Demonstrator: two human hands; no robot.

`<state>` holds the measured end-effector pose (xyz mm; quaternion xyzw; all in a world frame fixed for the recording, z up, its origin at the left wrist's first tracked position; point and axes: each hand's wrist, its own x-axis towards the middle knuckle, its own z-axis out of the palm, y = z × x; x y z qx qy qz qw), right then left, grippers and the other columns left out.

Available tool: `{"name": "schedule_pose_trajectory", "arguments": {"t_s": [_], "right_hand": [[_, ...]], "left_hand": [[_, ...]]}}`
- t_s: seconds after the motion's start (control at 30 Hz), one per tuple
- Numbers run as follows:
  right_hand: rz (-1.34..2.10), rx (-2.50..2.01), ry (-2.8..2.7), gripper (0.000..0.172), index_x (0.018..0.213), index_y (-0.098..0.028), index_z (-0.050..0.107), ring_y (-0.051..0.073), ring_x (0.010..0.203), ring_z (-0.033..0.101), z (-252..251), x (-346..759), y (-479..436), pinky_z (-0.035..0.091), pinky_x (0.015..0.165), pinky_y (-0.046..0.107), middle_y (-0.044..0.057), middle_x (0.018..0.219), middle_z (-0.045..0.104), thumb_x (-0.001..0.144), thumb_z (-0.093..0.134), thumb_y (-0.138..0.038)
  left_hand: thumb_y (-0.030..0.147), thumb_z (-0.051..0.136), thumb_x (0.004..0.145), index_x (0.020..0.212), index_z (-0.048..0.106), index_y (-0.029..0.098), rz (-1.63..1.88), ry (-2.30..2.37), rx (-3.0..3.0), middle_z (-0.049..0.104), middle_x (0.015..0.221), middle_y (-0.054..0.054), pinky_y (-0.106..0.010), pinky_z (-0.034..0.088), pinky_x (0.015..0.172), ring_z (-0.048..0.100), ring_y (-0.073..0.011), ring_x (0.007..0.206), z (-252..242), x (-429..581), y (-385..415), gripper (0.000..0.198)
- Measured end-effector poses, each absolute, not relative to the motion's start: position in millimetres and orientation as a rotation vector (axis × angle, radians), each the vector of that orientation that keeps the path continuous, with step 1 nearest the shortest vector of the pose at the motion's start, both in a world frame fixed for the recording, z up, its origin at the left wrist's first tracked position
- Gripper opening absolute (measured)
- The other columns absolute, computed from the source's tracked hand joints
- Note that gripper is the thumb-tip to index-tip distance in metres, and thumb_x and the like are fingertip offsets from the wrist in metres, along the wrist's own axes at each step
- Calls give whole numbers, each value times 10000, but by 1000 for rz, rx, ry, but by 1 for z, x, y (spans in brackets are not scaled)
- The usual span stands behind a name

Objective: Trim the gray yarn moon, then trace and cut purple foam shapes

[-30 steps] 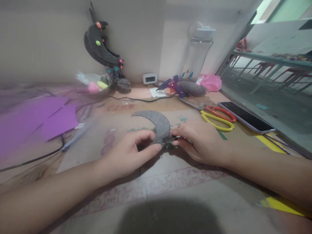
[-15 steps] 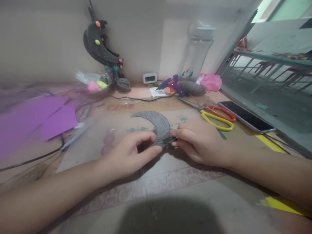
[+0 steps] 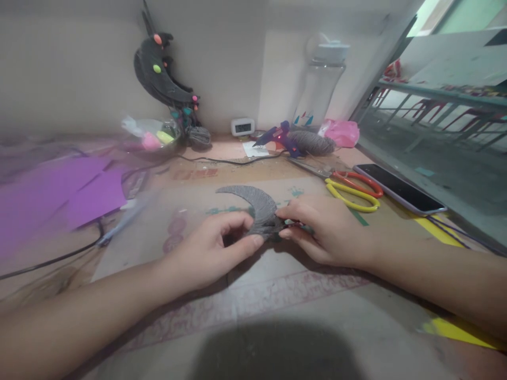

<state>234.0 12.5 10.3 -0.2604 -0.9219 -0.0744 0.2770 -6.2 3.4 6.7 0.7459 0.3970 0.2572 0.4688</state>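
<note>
A left hand [image 3: 216, 245] pinches the lower end of a gray, thread-wrapped crescent [image 3: 261, 205] at the middle of a desk [image 3: 237, 173], near scissors [image 3: 322, 172]. The right hand [image 3: 328, 229] bends in at its outer edge, fingertips nearly together, their exact hold impossible to tell.

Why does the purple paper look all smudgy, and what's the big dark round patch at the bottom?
In the head view, the purple paper is blurred, worse leftward, cause unclear; the patch looks like a soft shadow; the grey crescent looks clearer.
</note>
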Motion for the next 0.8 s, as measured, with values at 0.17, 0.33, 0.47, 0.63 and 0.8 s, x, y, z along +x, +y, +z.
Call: {"name": "schedule_pose_trajectory", "arguments": {"t_s": [0.17, 0.33, 0.47, 0.63, 0.8], "right_hand": [[-241, -654, -2483, 223, 964, -134, 634, 174, 660, 562, 10, 233, 13, 381, 621, 288, 55, 738, 659, 1008, 461, -267], [-295, -660, -2531, 245, 892, -141, 645, 178, 645, 547, 14, 230, 11, 357, 604, 293, 56, 724, 654, 1005, 450, -239], [-333, -634, -2540, 275, 852, -145, 648, 162, 606, 511, 16, 229, 10, 328, 572, 281, 41, 687, 630, 1010, 438, -225], [-323, -613, -2520, 272, 843, -155, 633, 162, 607, 526, 14, 229, 12, 349, 579, 279, 34, 668, 640, 1014, 431, -219], [-207, -601, -2487, 190, 960, -157, 607, 166, 658, 558, 11, 232, 13, 383, 610, 282, 47, 751, 679, 1007, 455, -261]], "left_hand": [[347, 556, 899, 707, 535, 186, 625, 991, 1855, 491, 653, 45, -215, 349, 531, 450, -104, 600, 8, -6, 2, 251], [342, 559, 899, 696, 524, 186, 614, 988, 1877, 488, 656, 46, -220, 355, 545, 452, -108, 611, 10, -6, 2, 259], [337, 556, 904, 693, 521, 186, 610, 954, 1882, 497, 660, 47, -226, 359, 558, 455, -109, 616, 10, -7, 2, 261], [327, 557, 896, 686, 526, 184, 591, 969, 1944, 491, 667, 44, -230, 355, 578, 461, -115, 644, 12, -6, 2, 256], [313, 556, 894, 697, 537, 183, 612, 943, 1869, 482, 662, 50, -221, 352, 556, 447, -104, 615, 13, -4, 2, 237]]}}
